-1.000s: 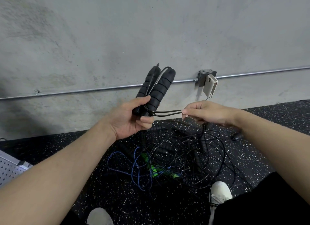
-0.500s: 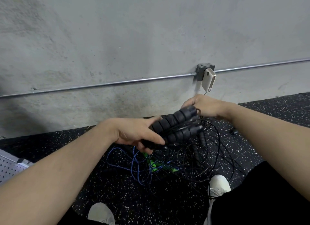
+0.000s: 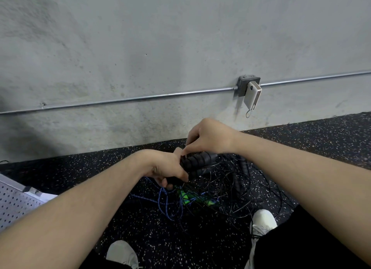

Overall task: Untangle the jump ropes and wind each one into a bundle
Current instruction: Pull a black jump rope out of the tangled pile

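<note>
Black foam handles gripped by left hand, fingers curled round near end; far end partly hidden under right hand. Right hand fingers bent down onto handles, tips concealed, so what is pinched cannot be told. Handles held low, just above tangle of thin black cords on speckled floor; blue rope and green piece partly buried in tangle. Shoes cut off by frame edge
</note>
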A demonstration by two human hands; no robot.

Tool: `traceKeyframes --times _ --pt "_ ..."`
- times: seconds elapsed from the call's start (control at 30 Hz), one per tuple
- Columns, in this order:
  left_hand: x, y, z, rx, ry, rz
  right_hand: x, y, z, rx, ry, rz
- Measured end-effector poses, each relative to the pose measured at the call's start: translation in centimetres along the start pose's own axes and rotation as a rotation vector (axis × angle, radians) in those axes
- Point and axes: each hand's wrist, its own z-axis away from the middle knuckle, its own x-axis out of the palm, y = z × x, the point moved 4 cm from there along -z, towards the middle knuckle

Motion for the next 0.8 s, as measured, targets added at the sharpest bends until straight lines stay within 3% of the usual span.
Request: traceKeyframes --times 0.27,0.37,0.53,0.8 --pt "-1.0 -1.1 0.3 -0.071 0.121 -0.085 -1.0 3.0 0.6 0.136 -0.213 0.189" --pt "-1.5 -1.2 0.9 -0.071 0.124 -0.052 -1.6 4.8 0.7 0.189 -0.170 0.115" --pt "-2.0 -2.0 0.1 -0.101 0.232 -0.075 -0.5 4.3 1.1 0.189 -0.261 -0.101" --pt "-2.9 -3.2 -1.7 -0.095 0.390 0.415 1.4 -0.3 0.2 0.084 -0.214 -0.180"
